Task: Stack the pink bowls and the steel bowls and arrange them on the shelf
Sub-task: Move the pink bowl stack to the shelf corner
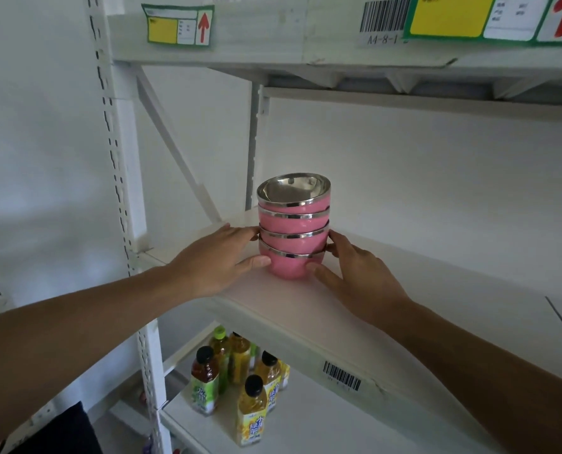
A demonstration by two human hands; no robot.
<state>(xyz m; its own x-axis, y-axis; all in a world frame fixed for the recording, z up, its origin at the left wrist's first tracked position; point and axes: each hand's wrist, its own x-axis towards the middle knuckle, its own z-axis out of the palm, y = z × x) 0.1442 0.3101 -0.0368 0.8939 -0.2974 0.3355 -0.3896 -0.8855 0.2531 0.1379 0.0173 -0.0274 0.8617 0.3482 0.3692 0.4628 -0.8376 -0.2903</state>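
Observation:
A stack of several pink bowls [292, 231] with steel rims and shiny steel insides stands upright on the white middle shelf [387, 290], near its left end. My left hand [220, 257] cups the lowest bowls from the left, thumb and fingertips touching the pink wall. My right hand [355, 270] presses against the stack from the right, thumb at the bottom bowl and fingers behind it. No separate all-steel bowls are in view.
Several drink bottles [240, 378] with yellow and green labels stand on the lower shelf. A perforated white upright [115, 178] rises at the left. The upper shelf [338, 44] carries yellow labels and a barcode. A white wall lies behind.

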